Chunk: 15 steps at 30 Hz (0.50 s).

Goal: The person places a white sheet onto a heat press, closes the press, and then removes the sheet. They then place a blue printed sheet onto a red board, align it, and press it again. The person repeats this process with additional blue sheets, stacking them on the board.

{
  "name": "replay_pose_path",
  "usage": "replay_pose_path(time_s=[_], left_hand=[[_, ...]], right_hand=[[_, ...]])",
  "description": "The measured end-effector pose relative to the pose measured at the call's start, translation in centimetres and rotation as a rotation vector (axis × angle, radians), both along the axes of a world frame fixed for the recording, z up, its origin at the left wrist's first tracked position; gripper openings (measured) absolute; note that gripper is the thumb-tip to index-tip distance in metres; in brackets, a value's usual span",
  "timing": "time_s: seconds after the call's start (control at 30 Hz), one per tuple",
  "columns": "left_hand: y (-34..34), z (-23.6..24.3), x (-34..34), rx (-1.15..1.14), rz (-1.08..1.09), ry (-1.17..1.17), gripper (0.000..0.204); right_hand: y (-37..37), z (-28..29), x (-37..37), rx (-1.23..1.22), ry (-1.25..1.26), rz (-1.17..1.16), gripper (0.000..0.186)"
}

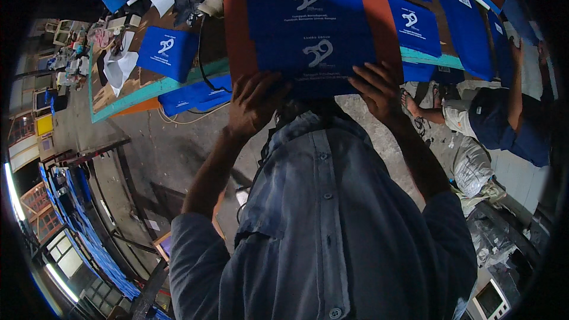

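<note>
A long blue cloth (332,24) with white printed emblems lies over an orange board (237,18) in front of me. My left hand (255,99) is at the cloth's near left corner, its bent fingers over the edge of cloth and board. At the near right corner is my right hand (379,90), with its fingers over the printed side and its thumb hidden. The cloth looks flat between both hands, and its near end hangs close to my chest.
A turquoise-edged table (133,96) carries a folded blue cloth piece (168,52) and white scraps (120,65). More blue printed pieces (413,26) lie on the right. Another person (510,118) is at far right, near plastic-wrapped bundles (472,169). Metal racks (89,225) stand at left.
</note>
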<state>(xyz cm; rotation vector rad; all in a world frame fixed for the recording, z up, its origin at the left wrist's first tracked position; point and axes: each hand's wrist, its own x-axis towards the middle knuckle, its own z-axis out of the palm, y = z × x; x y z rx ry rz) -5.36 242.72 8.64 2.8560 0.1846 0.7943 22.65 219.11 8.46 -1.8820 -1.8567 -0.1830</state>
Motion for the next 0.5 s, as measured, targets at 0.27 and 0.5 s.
replay_pose_path(time_s=[0.27,0.5], left_hand=[[-0.6,0.3,0.5,-0.023,0.02,-0.054,0.038],[0.2,1.2,-0.1,-0.163,0.021,0.011,0.037]], right_hand=[[0.1,0.7,-0.1,-0.025,-0.026,-0.033,0.04],[0.4,2.7,0.4,-0.004,0.226,-0.062,0.038]])
